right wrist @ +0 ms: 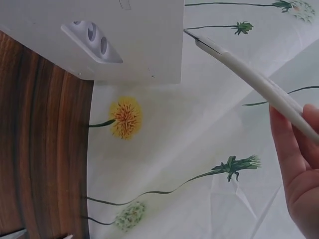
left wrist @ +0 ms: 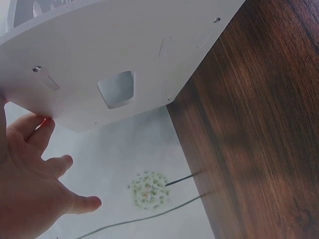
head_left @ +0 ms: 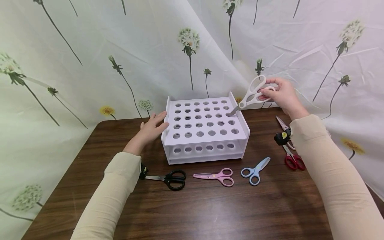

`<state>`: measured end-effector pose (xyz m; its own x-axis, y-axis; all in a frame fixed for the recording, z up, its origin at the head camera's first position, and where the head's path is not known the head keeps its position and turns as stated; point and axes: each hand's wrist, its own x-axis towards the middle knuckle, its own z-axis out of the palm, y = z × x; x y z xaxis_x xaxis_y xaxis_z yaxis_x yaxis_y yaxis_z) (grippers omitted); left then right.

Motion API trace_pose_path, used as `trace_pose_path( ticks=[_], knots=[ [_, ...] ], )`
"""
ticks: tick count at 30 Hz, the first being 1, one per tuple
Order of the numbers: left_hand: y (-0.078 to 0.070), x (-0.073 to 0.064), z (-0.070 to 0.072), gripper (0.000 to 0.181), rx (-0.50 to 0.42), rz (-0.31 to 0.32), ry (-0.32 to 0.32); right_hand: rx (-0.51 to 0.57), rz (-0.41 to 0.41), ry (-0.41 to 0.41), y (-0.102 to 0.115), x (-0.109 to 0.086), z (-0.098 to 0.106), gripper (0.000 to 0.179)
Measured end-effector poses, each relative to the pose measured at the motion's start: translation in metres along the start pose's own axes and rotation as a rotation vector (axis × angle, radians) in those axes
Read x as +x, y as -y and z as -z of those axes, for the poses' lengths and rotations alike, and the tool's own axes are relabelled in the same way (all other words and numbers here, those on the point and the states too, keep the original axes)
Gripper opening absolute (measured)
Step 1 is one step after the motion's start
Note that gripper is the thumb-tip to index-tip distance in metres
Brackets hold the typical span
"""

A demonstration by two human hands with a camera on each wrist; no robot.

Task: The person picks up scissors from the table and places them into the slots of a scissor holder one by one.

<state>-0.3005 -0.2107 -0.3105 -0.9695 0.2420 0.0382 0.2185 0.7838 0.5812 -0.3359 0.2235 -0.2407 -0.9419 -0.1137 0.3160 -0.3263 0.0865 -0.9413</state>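
Note:
My right hand [head_left: 280,95] pinches the handle loops of a pair of white scissors [head_left: 250,95] above the right side of a white rack [head_left: 204,141] with rows of round holes. The scissors slant down to the left, their blade tips at a hole near the rack's right edge in the head view. In the right wrist view the white scissors [right wrist: 259,84] appear edge-on beside the rack's side panel [right wrist: 144,45]. My left hand [head_left: 151,128] rests its fingertips against the rack's left side panel, fingers fairly straight; in the left wrist view they touch the panel [left wrist: 75,89].
In front of the rack lie black-handled scissors [head_left: 175,180], pink scissors [head_left: 216,175] and light blue scissors [head_left: 255,171]. Red-handled scissors [head_left: 294,161] and another pair with a pinkish blade [head_left: 282,122] lie at the right, partly behind the right forearm. A flower-printed curtain [head_left: 150,50] hangs behind the brown table [head_left: 210,216].

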Motion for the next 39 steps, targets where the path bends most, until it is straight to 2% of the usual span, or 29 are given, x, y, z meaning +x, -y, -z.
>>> trace_pose_path(
  ticks=[8,18,25,34,39],
  knots=[
    [0.0,0.0,0.0,0.057,-0.01,-0.001,-0.001,0.089,-0.001,-0.023,-0.001,0.001,-0.003,0.02],
    [-0.001,0.0,0.0,0.058,-0.008,-0.007,0.002,0.191,0.066,-0.068,-0.004,0.004,-0.009,0.009],
    [0.001,0.001,0.0,0.059,-0.008,-0.014,0.0,0.152,0.063,-0.103,-0.002,0.008,-0.016,0.011],
    [0.002,0.0,0.0,0.059,-0.016,-0.024,-0.002,0.113,0.038,-0.097,-0.003,0.01,-0.025,0.007],
    [0.002,0.0,0.0,0.058,-0.022,-0.02,-0.003,0.052,0.032,-0.082,-0.005,0.011,-0.027,0.014]
  ],
)
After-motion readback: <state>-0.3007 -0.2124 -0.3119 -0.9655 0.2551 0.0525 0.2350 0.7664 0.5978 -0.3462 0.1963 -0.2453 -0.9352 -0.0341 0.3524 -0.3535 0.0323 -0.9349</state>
